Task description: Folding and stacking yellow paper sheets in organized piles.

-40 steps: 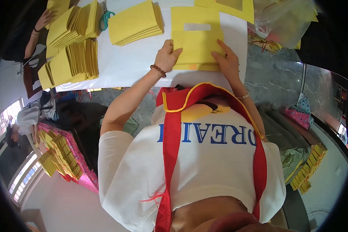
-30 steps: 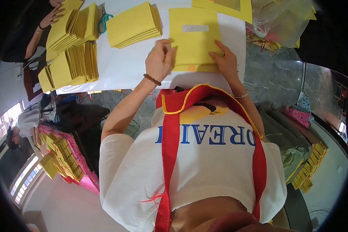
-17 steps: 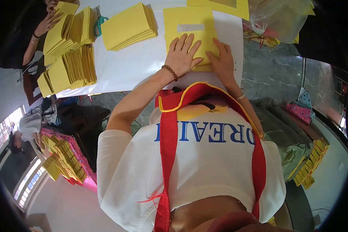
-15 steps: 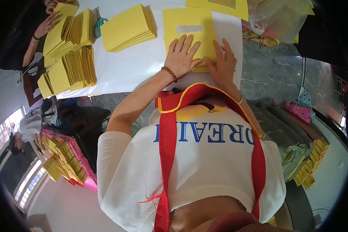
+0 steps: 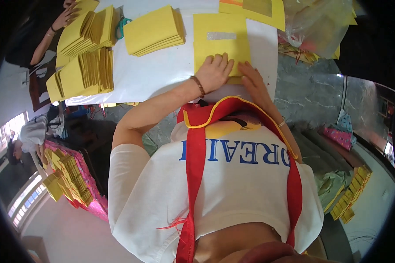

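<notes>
A yellow paper sheet (image 5: pixel 204 50) lies on the white-covered table (image 5: pixel 162 70) before me, a silvery rectangular strip (image 5: pixel 220 36) across its far half. My left hand (image 5: pixel 214 72), with a brown bead bracelet at the wrist, rests palm down on the sheet's near part, its fingers slightly bent and close together. At the near right corner, my right hand (image 5: pixel 254 83) leans on its side with fingers stretched out against the paper's edge. Between the two hands a yellow layer shows at the near edge; how it is folded is partly hidden.
Left of the sheet lies a fanned stack of yellow folded papers (image 5: pixel 153 33), with teal-handled scissors (image 5: pixel 122 28) beyond. More yellow stacks (image 5: pixel 81 74) stand at the left, where another person's hand (image 5: pixel 66 18) touches one. A clear plastic bag (image 5: pixel 318 26) bulges past the right edge.
My left hand has slid toward the sheet's near edge, its spread fingers drawing together. My right hand has come nearer to me too. The whole view has shifted slightly.
</notes>
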The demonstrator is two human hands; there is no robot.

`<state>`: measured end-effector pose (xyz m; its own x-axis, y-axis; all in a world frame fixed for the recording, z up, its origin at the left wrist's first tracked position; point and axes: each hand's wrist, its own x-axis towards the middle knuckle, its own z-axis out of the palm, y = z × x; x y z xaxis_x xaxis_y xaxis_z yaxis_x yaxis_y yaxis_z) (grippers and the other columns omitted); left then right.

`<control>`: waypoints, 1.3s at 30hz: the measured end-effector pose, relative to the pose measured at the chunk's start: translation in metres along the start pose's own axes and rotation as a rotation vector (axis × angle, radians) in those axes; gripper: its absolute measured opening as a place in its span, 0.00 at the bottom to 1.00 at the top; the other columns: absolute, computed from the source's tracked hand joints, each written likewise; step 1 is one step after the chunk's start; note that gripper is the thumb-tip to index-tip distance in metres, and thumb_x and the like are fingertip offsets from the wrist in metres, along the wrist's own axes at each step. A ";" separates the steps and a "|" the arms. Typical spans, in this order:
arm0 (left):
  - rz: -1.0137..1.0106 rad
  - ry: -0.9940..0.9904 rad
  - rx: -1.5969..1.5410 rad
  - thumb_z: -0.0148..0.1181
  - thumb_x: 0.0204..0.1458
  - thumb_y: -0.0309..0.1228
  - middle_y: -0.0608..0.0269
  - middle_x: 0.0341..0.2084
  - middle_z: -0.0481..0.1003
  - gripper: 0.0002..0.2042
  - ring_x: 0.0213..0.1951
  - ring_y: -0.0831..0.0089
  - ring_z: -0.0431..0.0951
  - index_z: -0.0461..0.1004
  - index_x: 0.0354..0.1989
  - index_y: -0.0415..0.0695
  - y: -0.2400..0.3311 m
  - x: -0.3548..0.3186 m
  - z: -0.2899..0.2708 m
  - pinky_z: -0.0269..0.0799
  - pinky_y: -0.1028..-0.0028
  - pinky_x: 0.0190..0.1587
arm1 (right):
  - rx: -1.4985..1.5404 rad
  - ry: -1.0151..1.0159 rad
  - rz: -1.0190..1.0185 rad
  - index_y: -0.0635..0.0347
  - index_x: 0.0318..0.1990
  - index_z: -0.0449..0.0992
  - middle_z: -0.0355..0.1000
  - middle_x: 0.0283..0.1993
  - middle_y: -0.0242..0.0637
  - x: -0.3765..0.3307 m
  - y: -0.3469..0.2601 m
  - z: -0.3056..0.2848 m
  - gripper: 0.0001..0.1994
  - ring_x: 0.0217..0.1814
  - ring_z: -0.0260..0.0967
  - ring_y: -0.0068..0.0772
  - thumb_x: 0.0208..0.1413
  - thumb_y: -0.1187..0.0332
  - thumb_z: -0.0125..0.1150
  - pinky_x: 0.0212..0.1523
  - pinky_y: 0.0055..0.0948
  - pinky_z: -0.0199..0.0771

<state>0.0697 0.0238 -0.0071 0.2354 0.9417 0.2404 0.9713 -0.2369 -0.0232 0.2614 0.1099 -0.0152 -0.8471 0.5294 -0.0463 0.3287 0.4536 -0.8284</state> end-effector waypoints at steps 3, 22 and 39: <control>-0.043 0.018 0.186 0.57 0.41 0.35 0.55 0.43 0.70 0.26 0.38 0.63 0.71 0.65 0.51 0.38 0.007 0.006 -0.001 0.69 0.68 0.34 | 0.388 0.261 0.087 0.62 0.62 0.57 0.53 0.66 0.41 0.002 -0.017 -0.008 0.23 0.69 0.46 0.35 0.60 0.64 0.43 0.67 0.36 0.41; -0.366 0.127 0.193 0.52 0.46 0.28 0.67 0.49 0.70 0.22 0.49 0.66 0.69 0.65 0.53 0.53 -0.178 -0.083 -0.018 0.63 0.64 0.48 | 0.473 0.443 0.167 0.64 0.55 0.65 0.64 0.57 0.41 0.007 -0.015 0.013 0.17 0.59 0.59 0.30 0.61 0.69 0.42 0.58 0.25 0.57; -0.446 0.011 0.276 0.52 0.47 0.31 0.54 0.59 0.57 0.29 0.59 0.56 0.56 0.54 0.60 0.41 -0.154 -0.087 -0.005 0.52 0.55 0.58 | -0.116 0.408 -0.044 0.56 0.48 0.72 0.70 0.51 0.36 0.019 -0.007 0.009 0.14 0.63 0.53 0.45 0.54 0.71 0.53 0.61 0.36 0.53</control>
<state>-0.1006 -0.0232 -0.0195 -0.2020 0.9336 0.2958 0.9505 0.2597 -0.1708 0.2391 0.1100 -0.0150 -0.6343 0.7376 0.2317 0.3604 0.5473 -0.7554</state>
